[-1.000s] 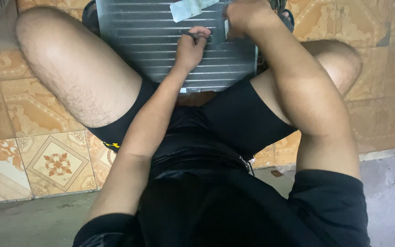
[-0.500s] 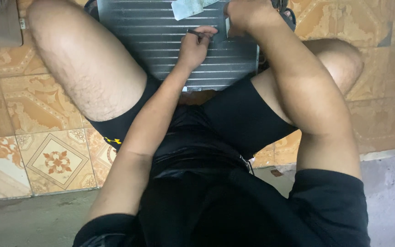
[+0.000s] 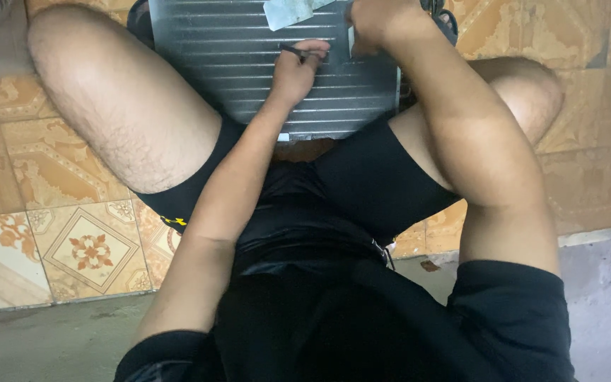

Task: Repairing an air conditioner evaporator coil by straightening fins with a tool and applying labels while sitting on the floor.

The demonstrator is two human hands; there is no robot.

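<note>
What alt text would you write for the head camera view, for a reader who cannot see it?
A seated person's left hand presses a thin dark tool against a ribbed grey metal finned panel propped between bare knees, while the right hand steadies its top edge. Black shorts and patterned orange floor tiles fill the rest.

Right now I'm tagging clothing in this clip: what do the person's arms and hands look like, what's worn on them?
Both arms are bare from the short black sleeves down; the left sleeve and right sleeve end above the elbows. The left hand and right hand wear no gloves. No watch, band or ring shows on either, though the right hand is partly cut off at the frame's top.
</note>
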